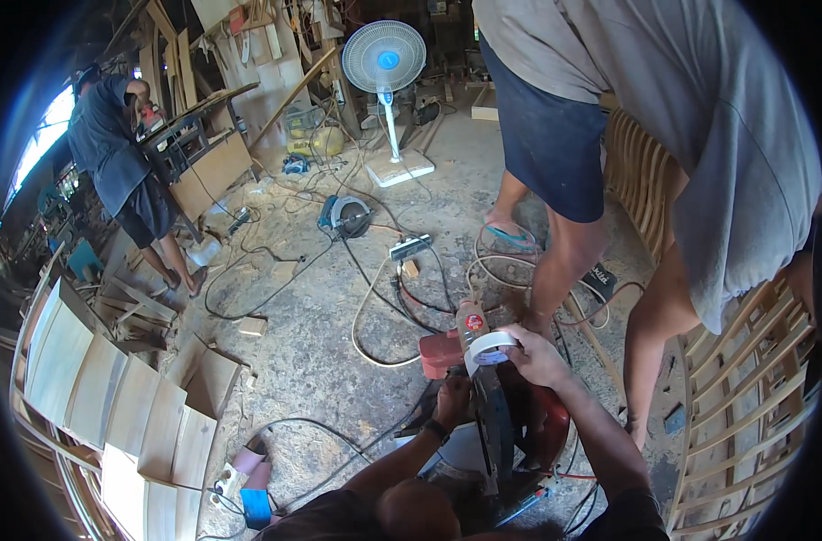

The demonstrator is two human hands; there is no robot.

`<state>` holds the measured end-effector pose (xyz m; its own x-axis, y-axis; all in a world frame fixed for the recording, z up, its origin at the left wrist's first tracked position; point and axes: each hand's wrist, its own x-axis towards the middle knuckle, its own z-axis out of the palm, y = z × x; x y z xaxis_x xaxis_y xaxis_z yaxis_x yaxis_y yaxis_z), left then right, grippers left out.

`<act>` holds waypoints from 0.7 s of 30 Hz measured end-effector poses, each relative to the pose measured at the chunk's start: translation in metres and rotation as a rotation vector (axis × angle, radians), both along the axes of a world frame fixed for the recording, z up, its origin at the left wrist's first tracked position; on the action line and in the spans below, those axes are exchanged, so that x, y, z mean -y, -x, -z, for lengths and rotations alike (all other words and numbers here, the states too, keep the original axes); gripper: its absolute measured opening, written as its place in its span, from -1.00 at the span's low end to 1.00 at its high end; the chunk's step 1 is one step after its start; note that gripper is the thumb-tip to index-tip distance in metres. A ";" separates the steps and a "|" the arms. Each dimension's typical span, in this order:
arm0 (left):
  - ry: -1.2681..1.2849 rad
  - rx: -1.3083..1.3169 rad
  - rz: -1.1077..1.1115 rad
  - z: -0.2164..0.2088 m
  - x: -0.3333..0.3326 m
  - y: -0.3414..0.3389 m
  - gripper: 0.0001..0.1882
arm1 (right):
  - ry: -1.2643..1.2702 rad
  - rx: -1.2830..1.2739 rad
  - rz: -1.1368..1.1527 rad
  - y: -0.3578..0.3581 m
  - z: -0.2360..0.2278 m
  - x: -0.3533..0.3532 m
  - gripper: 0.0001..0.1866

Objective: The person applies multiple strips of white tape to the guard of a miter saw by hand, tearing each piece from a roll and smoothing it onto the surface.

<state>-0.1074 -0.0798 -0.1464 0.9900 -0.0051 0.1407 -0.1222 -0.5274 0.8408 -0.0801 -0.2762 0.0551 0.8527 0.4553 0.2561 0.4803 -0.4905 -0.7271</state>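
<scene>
My right hand grips a roll of white tape by its right side. The tape sits against a tan cylinder with a round red label. Just below and left, my left hand is closed beside a red and black machine; what its fingers hold is hidden. That machine looks like a cut-off saw, with a red housing on the left and a dark, disc-like part standing edge-on between my forearms. A dark band circles my left wrist.
Close on the right, another person bends down, one arm reaching toward the floor. Curved slatted wood frames stand at right; wooden panels at left. A circular saw, cords and a fan occupy the floor. Another person works far left.
</scene>
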 end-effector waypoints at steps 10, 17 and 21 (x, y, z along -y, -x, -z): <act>0.404 -0.259 -0.112 0.033 0.000 -0.014 -0.67 | 0.001 -0.061 0.000 -0.001 -0.002 -0.002 -0.59; 0.328 -0.236 -0.156 0.028 -0.011 -0.016 -0.67 | -0.050 -0.031 -0.019 -0.004 -0.003 -0.009 -0.65; 0.238 -0.218 -0.137 0.001 0.001 -0.006 -0.68 | -0.006 0.042 0.020 -0.005 0.008 -0.001 -0.65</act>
